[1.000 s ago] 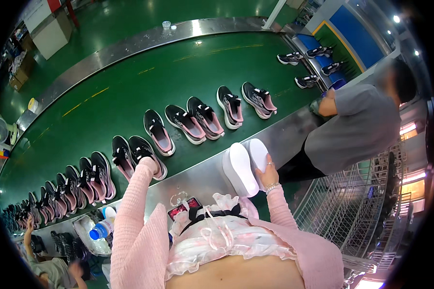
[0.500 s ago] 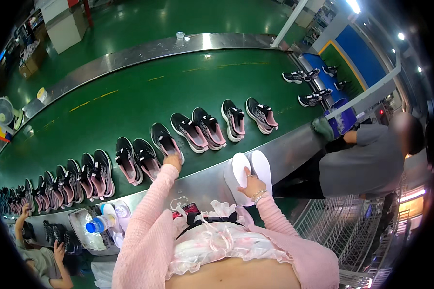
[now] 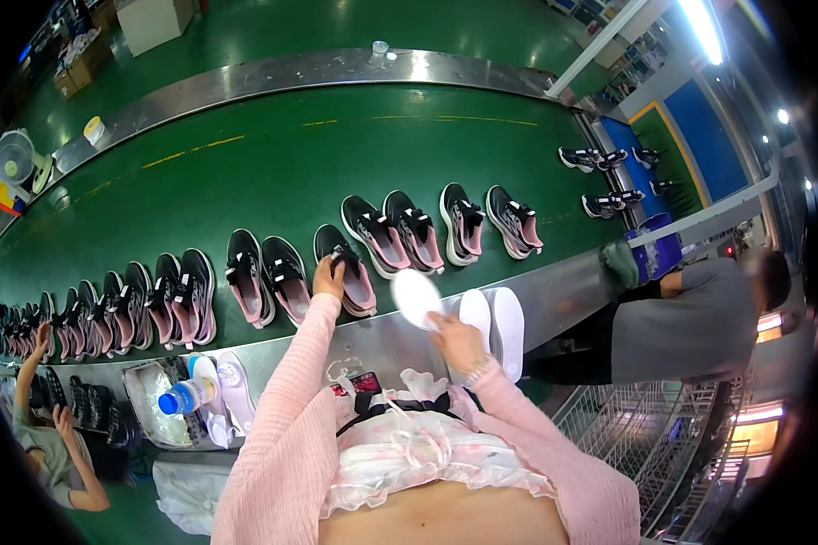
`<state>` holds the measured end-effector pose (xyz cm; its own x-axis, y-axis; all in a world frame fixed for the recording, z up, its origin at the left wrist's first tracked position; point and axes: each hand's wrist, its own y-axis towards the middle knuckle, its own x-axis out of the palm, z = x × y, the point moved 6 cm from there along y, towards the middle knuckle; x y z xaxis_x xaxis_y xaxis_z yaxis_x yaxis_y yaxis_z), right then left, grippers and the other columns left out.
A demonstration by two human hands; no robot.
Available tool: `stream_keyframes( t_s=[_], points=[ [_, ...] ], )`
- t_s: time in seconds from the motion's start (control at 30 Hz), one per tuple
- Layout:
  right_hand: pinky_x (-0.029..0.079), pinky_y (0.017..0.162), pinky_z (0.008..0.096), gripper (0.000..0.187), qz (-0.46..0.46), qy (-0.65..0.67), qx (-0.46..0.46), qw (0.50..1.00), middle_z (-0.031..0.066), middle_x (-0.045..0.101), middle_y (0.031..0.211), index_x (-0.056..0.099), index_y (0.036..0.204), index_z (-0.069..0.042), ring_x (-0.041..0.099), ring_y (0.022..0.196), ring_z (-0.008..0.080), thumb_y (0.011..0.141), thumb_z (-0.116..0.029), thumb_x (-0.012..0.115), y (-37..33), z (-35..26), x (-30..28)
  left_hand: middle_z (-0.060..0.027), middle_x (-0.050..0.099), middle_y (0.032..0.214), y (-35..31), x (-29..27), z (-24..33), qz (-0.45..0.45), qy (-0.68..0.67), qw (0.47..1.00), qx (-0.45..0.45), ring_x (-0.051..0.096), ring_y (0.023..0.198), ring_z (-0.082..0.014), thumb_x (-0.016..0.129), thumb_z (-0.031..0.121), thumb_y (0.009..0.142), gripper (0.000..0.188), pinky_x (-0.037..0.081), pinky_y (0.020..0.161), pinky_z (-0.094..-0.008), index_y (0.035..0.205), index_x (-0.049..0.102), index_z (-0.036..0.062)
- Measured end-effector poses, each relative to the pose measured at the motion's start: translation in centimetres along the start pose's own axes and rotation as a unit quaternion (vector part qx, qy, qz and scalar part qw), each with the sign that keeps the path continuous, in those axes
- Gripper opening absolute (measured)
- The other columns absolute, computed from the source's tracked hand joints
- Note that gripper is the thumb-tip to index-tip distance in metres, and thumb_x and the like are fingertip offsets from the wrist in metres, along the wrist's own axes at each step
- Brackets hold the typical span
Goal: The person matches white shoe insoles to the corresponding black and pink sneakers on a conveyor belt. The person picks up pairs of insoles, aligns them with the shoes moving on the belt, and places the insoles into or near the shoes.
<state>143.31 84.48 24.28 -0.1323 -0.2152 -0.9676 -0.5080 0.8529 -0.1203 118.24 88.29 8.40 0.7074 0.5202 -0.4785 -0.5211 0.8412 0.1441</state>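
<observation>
My left hand (image 3: 329, 278) is closed on the collar of a black sneaker with pink lining (image 3: 354, 280), which stands on the green conveyor belt. Between the fingers of my right hand (image 3: 461, 342) is a white insole (image 3: 414, 295), raised beside that sneaker and slightly blurred. Two stacks or pieces of white insoles (image 3: 507, 329) lie on the metal ledge just right of my right hand. A pair of like sneakers (image 3: 286, 272) stands to the left of my left hand, and several more (image 3: 463, 227) stand to the right.
A long row of sneakers (image 3: 191, 295) runs left along the belt. The metal ledge (image 3: 554, 300) carries a phone (image 3: 359, 383), a blue-capped bottle (image 3: 180, 398) and a plastic-lined tray (image 3: 150, 400). A wire rack (image 3: 636, 427) and a co-worker (image 3: 691, 318) are at right; another person (image 3: 59, 454) works at left.
My right hand has lifted an insole off the ledge and brought it left, toward the sneaker. My left hand has shifted up from the heel along the sneaker's collar. The view has shifted slightly.
</observation>
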Motion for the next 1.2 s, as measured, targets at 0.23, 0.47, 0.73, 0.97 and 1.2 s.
stream_keyframes(
  t_s=[0.23,0.47,0.73,0.97,1.2],
  points=[
    [0.045,0.048,0.0315,0.009,-0.085,-0.207,-0.179,0.958,0.0103,0.058,0.067,0.061,0.069,-0.009,0.058,0.058,0.0213,0.065,-0.013,0.054,9.1,-7.1,6.0,-0.0215,0.054,0.077,2.3,-0.5,1.8,-0.097,0.139,0.984,-0.063,0.051,0.075,-0.0374,0.042,0.033,0.080,0.037,0.040,0.066,-0.0427,0.071,0.051,-0.0012],
    [0.046,0.049,0.0320,0.010,-0.131,-0.158,-0.145,0.968,0.0095,0.060,0.062,0.062,0.067,-0.008,0.060,0.059,0.0219,0.064,-0.013,0.054,9.6,-9.2,3.5,-0.0186,0.053,0.093,0.7,-1.7,2.7,-0.109,0.133,0.981,0.088,0.053,0.081,-0.0328,0.054,0.017,0.072,0.034,0.042,0.074,-0.0373,0.100,0.047,-0.0011],
    [0.046,0.051,0.0326,0.013,-0.097,-0.227,-0.110,0.963,0.0061,0.059,0.063,0.060,0.071,-0.010,0.059,0.064,0.0202,0.065,-0.020,0.055,12.2,-8.1,7.0,-0.0210,0.048,0.106,-0.1,1.5,2.3,-0.092,0.053,0.993,-0.055,0.048,0.095,-0.0324,0.052,0.014,0.073,0.040,0.038,0.083,-0.0342,0.109,0.044,-0.0022],
    [0.024,0.094,0.0365,0.023,-0.040,-0.104,-0.066,0.992,0.0086,0.061,0.071,0.061,0.072,-0.008,0.058,0.071,0.0206,0.076,-0.014,0.038,13.1,-7.0,12.9,-0.0204,0.053,0.096,-0.4,1.0,2.6,-0.184,0.089,0.977,-0.062,0.051,0.088,-0.0333,0.052,0.019,0.075,0.040,0.040,0.077,-0.0364,0.112,0.045,0.0043],
    [0.045,0.068,0.0331,0.018,-0.113,0.093,-0.011,0.989,0.0121,0.060,0.079,0.061,0.076,-0.008,0.057,0.079,0.0245,0.066,-0.021,0.055,17.9,-8.4,16.8,-0.0181,0.058,0.080,-0.4,-1.9,-0.3,-0.123,0.064,0.989,-0.042,0.058,0.071,-0.0277,0.054,0.014,0.073,0.041,0.045,0.065,-0.0330,0.112,0.045,0.0052]
  ],
)
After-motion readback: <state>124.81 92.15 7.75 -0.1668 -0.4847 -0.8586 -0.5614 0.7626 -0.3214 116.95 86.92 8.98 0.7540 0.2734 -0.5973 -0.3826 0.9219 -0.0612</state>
